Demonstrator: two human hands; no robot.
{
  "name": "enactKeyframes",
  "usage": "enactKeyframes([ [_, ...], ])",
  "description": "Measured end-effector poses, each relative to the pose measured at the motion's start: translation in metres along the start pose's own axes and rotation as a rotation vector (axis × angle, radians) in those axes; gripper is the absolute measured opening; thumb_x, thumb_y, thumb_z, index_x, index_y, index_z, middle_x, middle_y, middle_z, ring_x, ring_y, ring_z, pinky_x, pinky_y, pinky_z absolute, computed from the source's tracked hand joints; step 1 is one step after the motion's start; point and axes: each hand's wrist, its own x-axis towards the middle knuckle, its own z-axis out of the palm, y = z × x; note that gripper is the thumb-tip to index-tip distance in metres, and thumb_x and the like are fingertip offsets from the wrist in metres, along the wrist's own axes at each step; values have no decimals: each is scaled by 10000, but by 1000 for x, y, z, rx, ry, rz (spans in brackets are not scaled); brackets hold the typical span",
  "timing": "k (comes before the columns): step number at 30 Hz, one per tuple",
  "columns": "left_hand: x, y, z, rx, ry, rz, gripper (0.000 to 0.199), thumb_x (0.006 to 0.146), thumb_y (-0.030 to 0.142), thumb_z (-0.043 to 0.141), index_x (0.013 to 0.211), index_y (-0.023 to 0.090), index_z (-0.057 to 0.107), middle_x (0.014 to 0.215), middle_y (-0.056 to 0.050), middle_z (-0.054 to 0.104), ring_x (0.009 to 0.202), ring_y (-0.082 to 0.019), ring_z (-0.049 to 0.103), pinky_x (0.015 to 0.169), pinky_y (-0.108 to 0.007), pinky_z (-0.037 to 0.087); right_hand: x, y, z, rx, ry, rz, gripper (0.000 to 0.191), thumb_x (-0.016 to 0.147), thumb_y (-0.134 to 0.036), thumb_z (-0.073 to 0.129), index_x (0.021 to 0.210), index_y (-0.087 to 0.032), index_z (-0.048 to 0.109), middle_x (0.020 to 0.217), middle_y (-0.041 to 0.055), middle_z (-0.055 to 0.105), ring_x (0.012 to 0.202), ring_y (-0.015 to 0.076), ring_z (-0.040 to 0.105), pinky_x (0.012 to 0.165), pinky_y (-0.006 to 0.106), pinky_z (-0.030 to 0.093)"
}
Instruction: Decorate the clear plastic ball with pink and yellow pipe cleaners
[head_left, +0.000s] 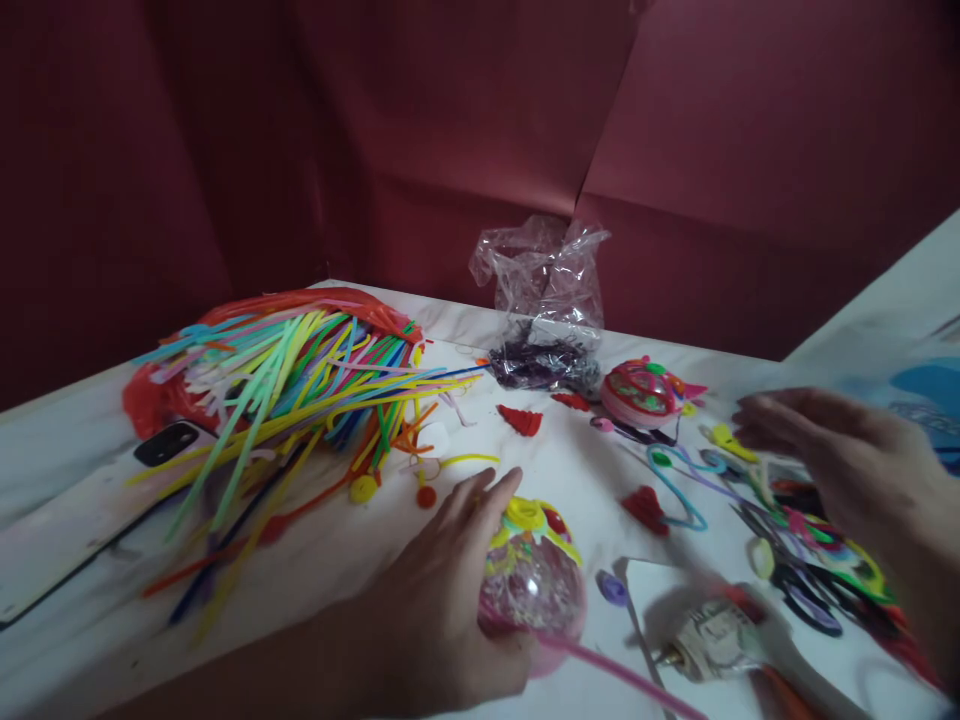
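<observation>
Holding a ball (536,585) (open table (577,462) beyond): left hand (454,590).

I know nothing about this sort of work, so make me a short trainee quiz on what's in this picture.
1. Which of the person's hands is holding the see-through ball with yellow trim?
2. True or false: the phone lies to the left of that ball.
3. Fill the gap: a crinkled, clear plastic ____ stands near the dark red backdrop.

Key:
1. The left hand.
2. True.
3. Bag.
</observation>
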Motion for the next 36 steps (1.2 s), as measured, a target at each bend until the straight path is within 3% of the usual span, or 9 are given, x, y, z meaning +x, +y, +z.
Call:
enactKeyframes([
  [2, 0, -3, -1, 39, -39, 38, 993, 651, 348, 685, 1476, 214, 149, 1554, -102, 166, 1412, -351, 158, 1129, -534, 205, -55, -19, -1, 4, -171, -56, 561, 496, -741, 681, 638, -198, 687, 693, 82, 707, 639, 231, 658, 572, 311, 528],
  [3, 0, -3, -1, 51, -55, 52, 992, 663, 375, 679, 1478, 210, 137, 1555, -106, 156, 1414, -351, 150, 1128, -538, 205, -82, -27, 3, -30, -367, -156, 519, 547, -738, 652, 633, -227, 692, 706, 83, 715, 646, 239, 660, 562, 310, 527],
  [8, -3, 2, -1, 42, -27, 42, 1004, 669, 402, 683, 1479, 220, 119, 1558, -117, 133, 1414, -356, 143, 1119, -545, 222, -162, -35, 38, -96, -594, -312, 311, 805, -553, 539, 793, -268, 664, 746, 29, 695, 657, 204, 652, 578, 286, 496],
  [13, -9, 3, -7, -90, -70, 99, 1002, 690, 523, 675, 1475, 204, 140, 1531, -148, 212, 1376, -367, 242, 1103, -543, 253, -151, -6, 50, 209, -809, -31, 321, 808, -496, 580, 726, -189, 627, 722, 31, 649, 701, 183, 606, 631, 267, 478],
  [17, -3, -11, -9, -376, -23, 114, 716, 846, 413, 550, 1442, 207, 211, 1453, -157, 346, 1300, -287, 389, 1046, -465, 354, -141, 14, 48, 314, -757, 72, 405, 710, -571, 655, 633, -175, 625, 667, 18, 603, 644, 162, 550, 590, 265, 443],
  [21, 14, -24, -4, -569, 100, 47, 549, 764, 179, 553, 1292, 152, 409, 1240, -152, 498, 1032, -218, 570, 909, -394, 450, -141, 17, 45, 295, -745, 103, 407, 705, -580, 653, 640, -178, 651, 672, 38, 624, 661, 181, 562, 607, 283, 459],
  [26, 24, -29, -1, -684, -48, -65, 500, 649, 104, 557, 1147, 94, 515, 1059, -130, 578, 590, -100, 553, 613, -316, 490, -140, 16, 42, 231, -700, 187, 394, 704, -581, 654, 680, -189, 667, 659, 34, 629, 610, 163, 547, 528, 245, 458],
  [31, 20, -24, -3, -666, -80, -63, 391, 615, 102, 635, 1005, 104, 610, 970, -90, 621, 800, -162, 579, 721, -300, 465, -138, 21, 46, 248, -708, 223, 454, 690, -643, 623, 707, -191, 657, 694, 55, 647, 642, 191, 584, 559, 283, 504],
  [36, 17, -18, -7, -668, -155, -60, 310, 660, 97, 613, 969, 96, 632, 760, -16, 605, 695, -116, 551, 642, -236, 436, -138, 29, 50, 170, -640, 126, 465, 697, -653, 591, 680, -191, 646, 619, 42, 623, 571, 168, 549, 473, 242, 445],
])
